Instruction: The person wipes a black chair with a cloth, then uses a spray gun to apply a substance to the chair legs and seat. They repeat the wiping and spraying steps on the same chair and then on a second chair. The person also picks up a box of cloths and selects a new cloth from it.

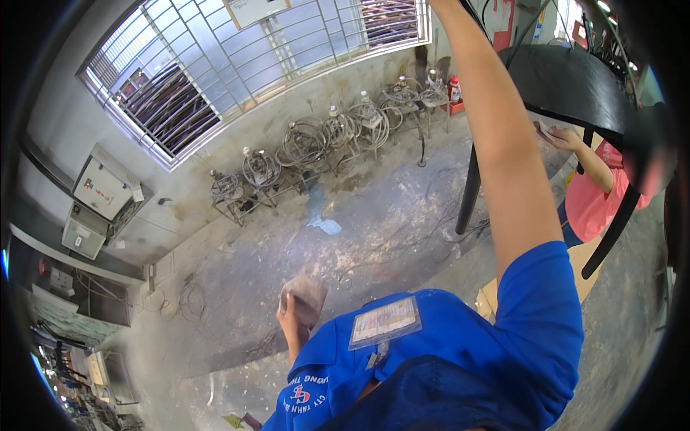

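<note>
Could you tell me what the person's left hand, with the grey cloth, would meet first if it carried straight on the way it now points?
The left hand holds the grey cloth and points up and outward. Nothing shows close ahead, only the concrete floor behind it, though depth is unclear.

My right arm (496,144) runs off the top edge, so its hand is out of view (grip unknowable); my left hand (296,310) is half hidden behind a grey pad (305,291).

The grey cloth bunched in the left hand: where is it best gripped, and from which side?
The grey cloth is best gripped low on its bunched middle, from below, as the left hand does now. It is soft and crumpled with no stiff edge, and its upper part stands free above the fingers.
</note>
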Available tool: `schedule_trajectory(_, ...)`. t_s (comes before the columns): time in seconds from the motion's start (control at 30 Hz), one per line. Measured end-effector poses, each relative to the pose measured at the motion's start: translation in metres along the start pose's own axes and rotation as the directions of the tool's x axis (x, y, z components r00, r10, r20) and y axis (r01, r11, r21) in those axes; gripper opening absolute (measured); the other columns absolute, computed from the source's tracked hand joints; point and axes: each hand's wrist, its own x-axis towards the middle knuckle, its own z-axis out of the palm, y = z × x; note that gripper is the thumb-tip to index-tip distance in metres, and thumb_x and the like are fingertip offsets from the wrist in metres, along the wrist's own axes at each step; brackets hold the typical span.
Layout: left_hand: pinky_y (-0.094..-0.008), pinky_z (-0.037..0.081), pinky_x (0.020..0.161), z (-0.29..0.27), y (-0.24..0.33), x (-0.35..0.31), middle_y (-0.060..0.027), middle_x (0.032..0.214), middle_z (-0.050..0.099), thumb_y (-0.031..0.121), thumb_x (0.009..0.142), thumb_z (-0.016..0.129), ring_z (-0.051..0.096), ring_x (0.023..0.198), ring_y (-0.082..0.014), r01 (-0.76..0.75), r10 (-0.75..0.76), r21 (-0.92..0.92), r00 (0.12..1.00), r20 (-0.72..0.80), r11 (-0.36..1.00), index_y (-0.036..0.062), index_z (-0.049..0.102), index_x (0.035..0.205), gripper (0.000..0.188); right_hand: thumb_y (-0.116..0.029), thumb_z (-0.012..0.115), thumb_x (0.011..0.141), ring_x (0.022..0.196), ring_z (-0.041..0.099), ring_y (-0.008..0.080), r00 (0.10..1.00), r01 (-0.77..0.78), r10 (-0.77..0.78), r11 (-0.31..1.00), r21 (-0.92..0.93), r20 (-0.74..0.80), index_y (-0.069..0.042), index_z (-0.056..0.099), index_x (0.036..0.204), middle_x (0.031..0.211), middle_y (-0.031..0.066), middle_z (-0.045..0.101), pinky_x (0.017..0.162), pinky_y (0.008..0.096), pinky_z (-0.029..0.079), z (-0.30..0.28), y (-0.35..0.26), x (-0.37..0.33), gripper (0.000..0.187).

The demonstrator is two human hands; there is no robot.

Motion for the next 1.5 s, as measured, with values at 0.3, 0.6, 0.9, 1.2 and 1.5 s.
schedule_trajectory(0.3, -0.0322, 0.049, 0.078, 0.067, 0.05, 0.028, -0.0102, 0.102, 0.063, 0.026, 0.092, 0.059, 0.061, 0.09, -0.0197, -0.163, 0.19, -0.124, 0.95, 0.249, 0.979, -0.005, 0.058, 0.114, 0.038, -0.039, 0.061, 0.084, 0.113, 0.054, 0.036, 0.959, -0.015, -0.197, 0.68, -0.733, -0.202, -0.008, 0.043, 0.134, 0.122, 0.02, 0.056, 0.095, 0.0439, 0.042, -0.03, 0.114, -0.014, 0.062)
schedule_trajectory(0.6, -0.0308, 0.049, 0.078, 0.128, 0.064, 0.012, -0.0077, 0.102, 0.063, 0.023, 0.092, 0.059, 0.061, 0.091, -0.0177, -0.169, 0.131, 0.044, 0.881, 0.456, 0.985, -0.0025, 0.06, 0.114, 0.033, -0.025, 0.051, 0.086, 0.097, 0.061, 0.0348, 0.998, -0.065, 0.064, 0.97, -0.234, -0.011, 0.002, 0.056, 0.116, 0.103, 0.0216, 0.064, 0.086, 0.04, 0.047, -0.05, 0.091, 0.078, 0.04)
schedule_trajectory(0.9, -0.0298, 0.05, 0.074, 0.125, 0.039, -0.005, -0.008, 0.1, 0.063, 0.025, 0.088, 0.064, 0.061, 0.088, -0.017, 0.037, -0.022, -0.032, 0.924, 0.381, 0.999, -0.001, 0.06, 0.112, 0.035, -0.023, 0.052, 0.087, 0.092, 0.062, 0.0307, 0.998, -0.06, 0.064, 0.77, -0.635, -0.015, 0.002, 0.06, 0.109, 0.1, 0.019, 0.065, 0.081, 0.0369, 0.048, -0.065, 0.115, 0.138, 0.034)
schedule_trajectory(1.2, -0.0377, 0.05, 0.081, 0.048, -0.004, 0.005, -0.0135, 0.11, 0.062, 0.031, 0.089, 0.062, 0.061, 0.099, -0.026, 0.053, -0.036, -0.152, 0.993, 0.114, 0.987, -0.0002, 0.055, 0.12, 0.044, -0.025, 0.053, 0.089, 0.091, 0.062, 0.0282, 0.99, -0.12, 0.141, 0.76, -0.639, -0.019, 0.002, 0.061, 0.108, 0.1, 0.0162, 0.065, 0.081, 0.0348, 0.047, -0.042, 0.142, 0.172, 0.034)
schedule_trajectory(1.5, -0.0465, 0.046, 0.096, 0.051, 0.005, 0.011, -0.0164, 0.13, 0.051, 0.029, 0.093, 0.053, 0.054, 0.115, -0.0329, 0.14, -0.009, -0.525, 0.97, 0.244, 0.839, 0.0006, 0.042, 0.133, 0.05, -0.028, 0.055, 0.09, 0.09, 0.061, 0.0258, 0.972, -0.209, 0.236, 0.887, -0.412, 0.014, 0.001, 0.063, 0.107, 0.099, 0.0135, 0.065, 0.081, 0.0327, 0.047, -0.02, 0.149, 0.171, 0.034)
